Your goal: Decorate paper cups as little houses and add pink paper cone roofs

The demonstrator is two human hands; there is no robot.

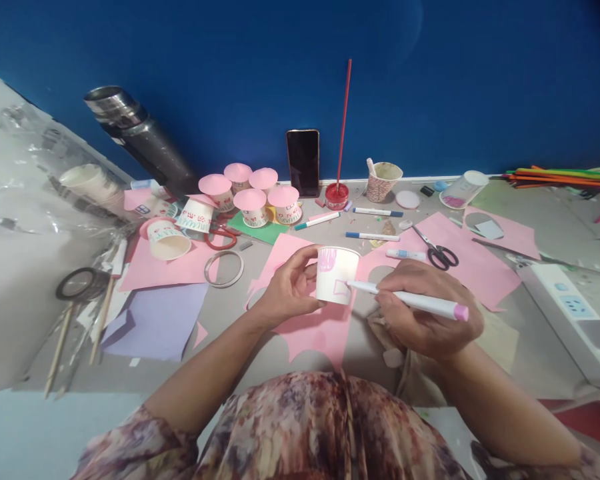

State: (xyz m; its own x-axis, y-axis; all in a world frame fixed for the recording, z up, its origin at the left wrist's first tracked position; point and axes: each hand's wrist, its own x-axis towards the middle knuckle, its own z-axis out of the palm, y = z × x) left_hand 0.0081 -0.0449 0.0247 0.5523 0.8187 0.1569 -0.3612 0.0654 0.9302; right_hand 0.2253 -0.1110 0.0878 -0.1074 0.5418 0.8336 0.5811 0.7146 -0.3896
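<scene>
My left hand is closed around the left side of a white paper cup, which is held up above the pink paper. A filled pink-purple patch and a small pink outlined box are drawn on the cup's side. In my right hand is a white marker with a pink end, its tip touching the cup beside the box. Decorated cups topped with pink paper cones stand at the back left. Pink paper with round cut-outs lies beneath my hands.
Black-handled scissors, capped markers and another paper cup lie to the right. A phone leans on the blue wall near a red paint pot. Tape rolls, purple paper and a dark flask are left; a power strip is right.
</scene>
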